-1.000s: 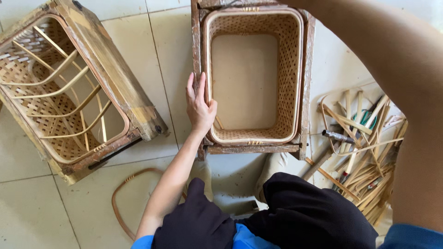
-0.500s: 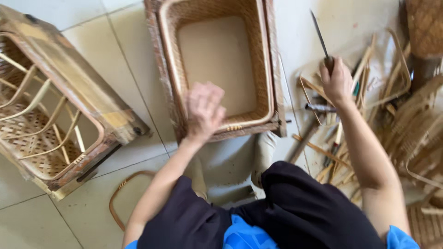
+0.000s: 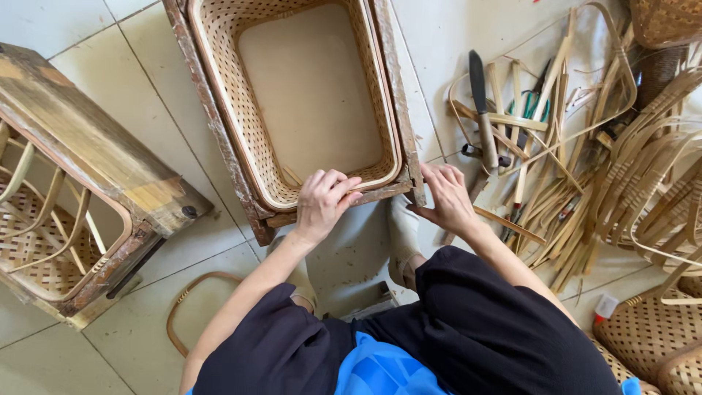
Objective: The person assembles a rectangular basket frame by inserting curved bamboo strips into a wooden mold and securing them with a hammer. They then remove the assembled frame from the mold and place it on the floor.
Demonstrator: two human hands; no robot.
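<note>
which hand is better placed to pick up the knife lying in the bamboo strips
Right, most likely. The right hand rests at the wooden frame's near right corner, close to the knife. The left hand grips the woven basket's near rim, farther away.
</note>
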